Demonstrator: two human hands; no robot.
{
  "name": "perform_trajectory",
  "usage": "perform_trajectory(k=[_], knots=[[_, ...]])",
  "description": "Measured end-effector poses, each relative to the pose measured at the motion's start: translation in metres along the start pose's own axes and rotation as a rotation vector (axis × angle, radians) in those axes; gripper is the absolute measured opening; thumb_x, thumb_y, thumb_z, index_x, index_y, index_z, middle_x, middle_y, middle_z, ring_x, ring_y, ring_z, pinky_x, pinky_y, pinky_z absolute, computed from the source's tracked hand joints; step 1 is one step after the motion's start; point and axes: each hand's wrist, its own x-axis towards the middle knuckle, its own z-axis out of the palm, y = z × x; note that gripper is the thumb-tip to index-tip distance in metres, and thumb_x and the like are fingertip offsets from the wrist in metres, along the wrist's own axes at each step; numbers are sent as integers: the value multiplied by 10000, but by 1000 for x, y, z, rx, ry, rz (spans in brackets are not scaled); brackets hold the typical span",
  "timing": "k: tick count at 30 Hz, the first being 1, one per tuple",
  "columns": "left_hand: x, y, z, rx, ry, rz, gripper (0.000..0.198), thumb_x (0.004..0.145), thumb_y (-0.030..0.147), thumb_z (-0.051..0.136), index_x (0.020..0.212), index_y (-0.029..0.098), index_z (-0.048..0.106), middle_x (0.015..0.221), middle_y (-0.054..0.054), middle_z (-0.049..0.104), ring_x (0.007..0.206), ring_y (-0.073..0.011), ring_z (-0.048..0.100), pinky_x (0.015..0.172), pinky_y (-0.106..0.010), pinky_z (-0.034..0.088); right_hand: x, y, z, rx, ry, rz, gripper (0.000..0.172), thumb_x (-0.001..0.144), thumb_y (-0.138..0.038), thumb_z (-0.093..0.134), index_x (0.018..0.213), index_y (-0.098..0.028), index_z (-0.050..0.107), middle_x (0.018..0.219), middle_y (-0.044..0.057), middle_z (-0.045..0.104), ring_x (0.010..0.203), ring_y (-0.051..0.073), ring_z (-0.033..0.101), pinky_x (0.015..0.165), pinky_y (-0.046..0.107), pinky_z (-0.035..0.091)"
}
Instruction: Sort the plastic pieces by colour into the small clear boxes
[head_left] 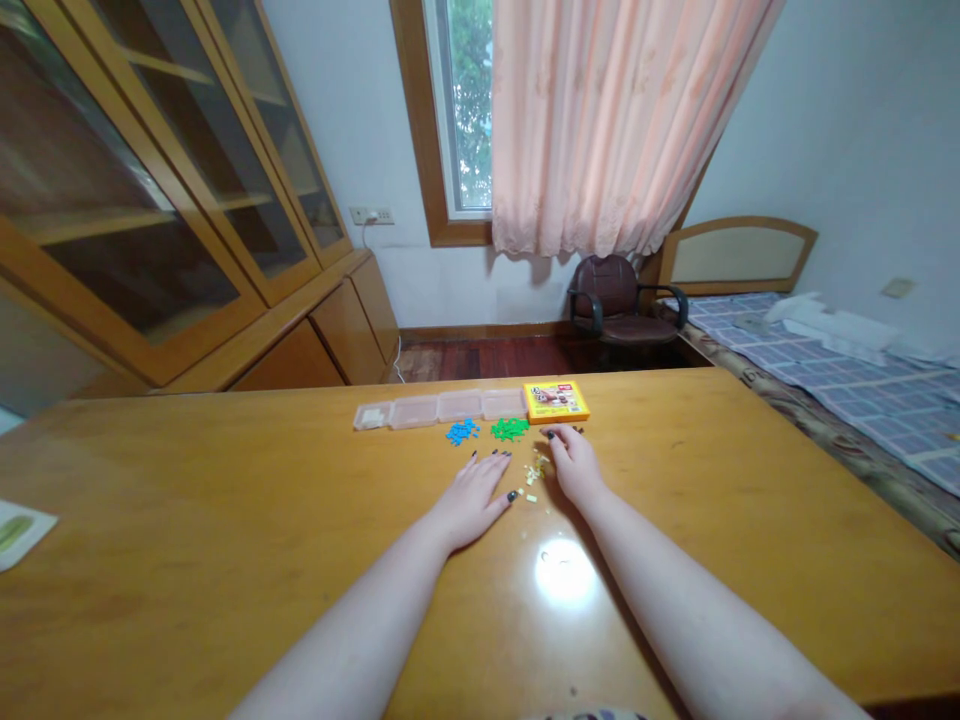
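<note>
While blue pcs (463, 431) & green pcs (510, 429) sit piled, cream pcs (532, 473) lie ungathered btwn L hand (469, 497), fingers spread, & R hand (576, 468), fingers curled, hold unclear.

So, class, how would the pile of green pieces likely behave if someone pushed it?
The green pieces would probably scatter rather than move as one, since they lie in a loose heap. They may slide easily, as the table has a glossy sheen. Each is likely light, being so small.
</note>
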Motion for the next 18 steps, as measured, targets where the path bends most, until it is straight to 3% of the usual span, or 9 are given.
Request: perform_trajectory(k=[5, 12, 18], knots=[[-4, 2, -2, -22, -20, 24, 541, 903, 454, 378, 1389, 220, 331, 1432, -92, 380, 1330, -218, 327, 1124, -459, 210, 1, 1, 4, 148, 30, 32, 308, 861, -343, 361, 968, -176, 597, 996, 84, 649, 971, 212, 586, 893, 364, 434], [-3, 5, -5, -24, -24, -1, 503, 894, 402, 415, 1358, 214, 378, 1402, -80, 427, 1301, -213, 373, 1118, -452, 236, 0, -5, 4, 185, -49, 25, 290, 866, -346, 387, 1011, -173, 569, 1047, 90, 639, 998, 202, 581, 903, 348, 436], [6, 5, -2, 19, -3, -42, 501, 885, 412, 426, 1343, 212, 402, 1424, -81, 395, 1318, -231, 341, 1118, -477, 208, -5, -7, 8, 261, -167, 13, 313, 893, -395, 389, 929, -171, 604, 928, 70, 668, 885, 198, 618, 820, 331, 476]])
